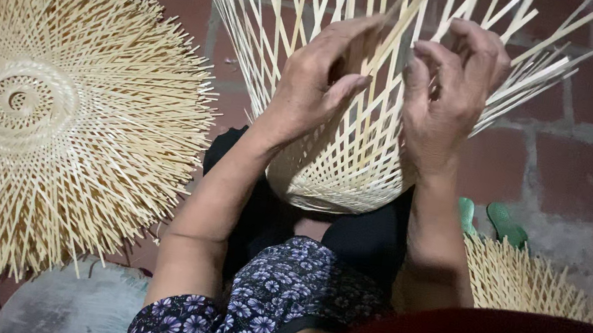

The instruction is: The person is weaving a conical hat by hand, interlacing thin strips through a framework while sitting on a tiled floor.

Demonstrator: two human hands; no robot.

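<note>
A half-woven bamboo basket (346, 170) rests on my lap, its woven bottom toward me and its loose pale strips (288, 3) fanning upward. My left hand (320, 77) grips the basket's left side, thumb pressing a strip. On the right side, my right hand (451, 84) has its fingers curled round several upright strips. Both hands meet near the basket's middle, where one strip (402, 19) crosses between them.
A stack of flat woven bamboo rounds (48, 116) with bristling strip ends lies on the left on the red brick floor (561, 157). Another woven piece (527, 284) sits at my right, beside green sandals (497, 222). Pale round lids (68, 304) lie at bottom left.
</note>
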